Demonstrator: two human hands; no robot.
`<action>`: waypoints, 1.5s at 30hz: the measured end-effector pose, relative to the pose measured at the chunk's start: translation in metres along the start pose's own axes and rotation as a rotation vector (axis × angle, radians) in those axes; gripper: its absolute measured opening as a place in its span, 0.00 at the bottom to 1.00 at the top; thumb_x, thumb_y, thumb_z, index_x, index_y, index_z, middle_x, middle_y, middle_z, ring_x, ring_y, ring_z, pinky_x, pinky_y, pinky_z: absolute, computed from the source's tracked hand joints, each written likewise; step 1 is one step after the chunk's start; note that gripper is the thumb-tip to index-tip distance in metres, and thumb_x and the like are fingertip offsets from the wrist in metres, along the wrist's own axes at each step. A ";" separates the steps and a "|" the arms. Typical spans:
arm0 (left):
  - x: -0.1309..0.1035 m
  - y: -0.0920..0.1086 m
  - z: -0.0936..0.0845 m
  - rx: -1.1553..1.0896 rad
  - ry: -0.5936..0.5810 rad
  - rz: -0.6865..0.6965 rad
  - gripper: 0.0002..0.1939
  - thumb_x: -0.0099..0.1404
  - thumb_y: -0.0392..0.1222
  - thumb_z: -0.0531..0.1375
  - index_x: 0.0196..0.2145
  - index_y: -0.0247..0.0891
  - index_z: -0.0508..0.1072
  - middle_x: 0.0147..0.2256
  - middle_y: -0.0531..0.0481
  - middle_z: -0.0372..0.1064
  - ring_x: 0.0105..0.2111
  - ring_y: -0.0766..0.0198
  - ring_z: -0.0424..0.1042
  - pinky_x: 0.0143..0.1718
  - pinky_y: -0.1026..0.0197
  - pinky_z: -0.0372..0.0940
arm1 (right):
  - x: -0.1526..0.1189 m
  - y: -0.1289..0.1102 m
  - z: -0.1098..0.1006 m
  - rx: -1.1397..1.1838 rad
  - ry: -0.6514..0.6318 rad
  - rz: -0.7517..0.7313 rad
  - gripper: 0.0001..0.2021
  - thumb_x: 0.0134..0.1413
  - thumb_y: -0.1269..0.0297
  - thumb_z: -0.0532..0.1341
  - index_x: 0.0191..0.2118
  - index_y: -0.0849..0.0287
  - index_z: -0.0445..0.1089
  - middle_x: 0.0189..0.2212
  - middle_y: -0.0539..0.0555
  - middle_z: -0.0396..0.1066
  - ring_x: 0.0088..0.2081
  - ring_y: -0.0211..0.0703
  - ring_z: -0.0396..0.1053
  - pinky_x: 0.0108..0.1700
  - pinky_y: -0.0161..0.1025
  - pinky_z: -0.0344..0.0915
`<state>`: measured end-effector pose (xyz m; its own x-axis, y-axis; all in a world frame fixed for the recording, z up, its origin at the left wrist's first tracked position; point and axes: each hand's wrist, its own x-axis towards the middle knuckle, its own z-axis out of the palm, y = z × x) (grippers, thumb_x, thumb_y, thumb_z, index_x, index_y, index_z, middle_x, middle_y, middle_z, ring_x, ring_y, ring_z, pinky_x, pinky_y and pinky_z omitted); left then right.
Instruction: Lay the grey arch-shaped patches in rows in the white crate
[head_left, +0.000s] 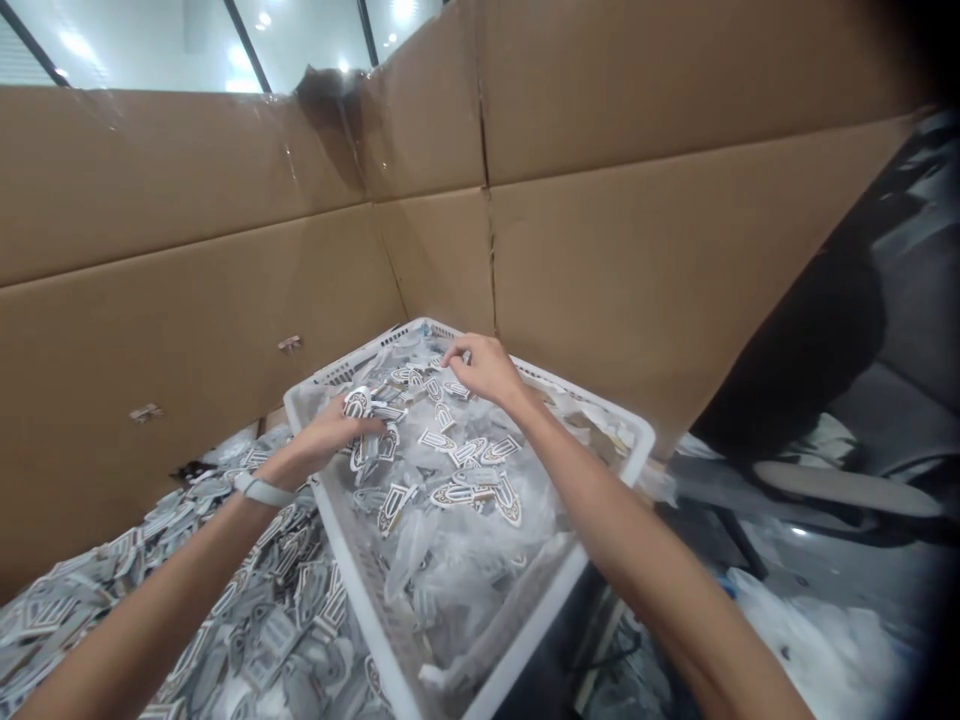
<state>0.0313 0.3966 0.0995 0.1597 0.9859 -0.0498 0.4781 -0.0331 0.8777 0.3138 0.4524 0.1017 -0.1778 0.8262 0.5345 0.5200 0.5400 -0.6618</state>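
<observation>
A white plastic basket [337, 530] holds crumpled clear plastic bags [450, 560] and several small white tags [469, 490] with dark and gold arch-shaped markings. At the basket's left side, my left hand [337, 430] has its fingers wrapped round a small bunch of these tags [358, 403]. My right hand [484, 368] is over the far part of the basket, its thumb and index finger pinched close above the tags there; whatever is between the fingertips is too small to make out. A pale band is on my left wrist.
Tall cardboard walls [600, 230] stand behind and to the left of the basket. A large heap of similar tags [277, 630] lies at the lower left. On the right are a grey chair armrest [847, 488] and a white plastic bag [832, 640].
</observation>
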 end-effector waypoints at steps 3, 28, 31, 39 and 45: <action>0.003 0.014 0.000 -0.035 0.014 0.059 0.26 0.52 0.37 0.70 0.50 0.36 0.78 0.48 0.42 0.80 0.49 0.51 0.77 0.54 0.49 0.71 | -0.001 0.003 -0.001 0.002 0.012 0.001 0.13 0.56 0.74 0.59 0.31 0.53 0.81 0.40 0.51 0.82 0.41 0.45 0.75 0.45 0.41 0.65; 0.063 0.097 0.178 -0.298 -0.520 0.350 0.26 0.52 0.37 0.72 0.51 0.38 0.81 0.44 0.48 0.80 0.44 0.57 0.75 0.49 0.57 0.66 | -0.208 -0.022 -0.080 0.354 0.723 0.391 0.08 0.58 0.61 0.63 0.36 0.57 0.78 0.21 0.46 0.66 0.25 0.39 0.63 0.30 0.36 0.60; 0.057 0.088 0.179 -0.256 -0.573 0.343 0.28 0.53 0.39 0.72 0.53 0.38 0.80 0.48 0.45 0.81 0.48 0.53 0.77 0.52 0.53 0.67 | -0.227 -0.013 -0.068 0.308 0.737 0.452 0.09 0.58 0.60 0.62 0.36 0.57 0.79 0.23 0.47 0.68 0.27 0.41 0.64 0.32 0.37 0.61; 0.047 0.074 0.177 -0.202 -0.591 0.380 0.21 0.57 0.43 0.72 0.49 0.39 0.81 0.50 0.43 0.81 0.52 0.51 0.76 0.56 0.51 0.66 | -0.230 -0.012 -0.055 0.073 0.707 0.405 0.11 0.59 0.63 0.59 0.35 0.58 0.79 0.34 0.53 0.77 0.35 0.46 0.72 0.39 0.39 0.65; 0.040 0.078 0.165 -0.224 -0.580 0.428 0.13 0.64 0.48 0.69 0.41 0.38 0.80 0.40 0.46 0.78 0.42 0.57 0.74 0.50 0.54 0.65 | -0.236 -0.009 -0.043 -0.020 0.738 0.279 0.10 0.62 0.67 0.58 0.34 0.57 0.77 0.36 0.53 0.76 0.41 0.46 0.74 0.42 0.39 0.66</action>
<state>0.2178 0.4066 0.0874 0.7509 0.6478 0.1283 0.0950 -0.2982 0.9498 0.3875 0.2456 0.0037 0.5578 0.6073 0.5657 0.4800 0.3200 -0.8168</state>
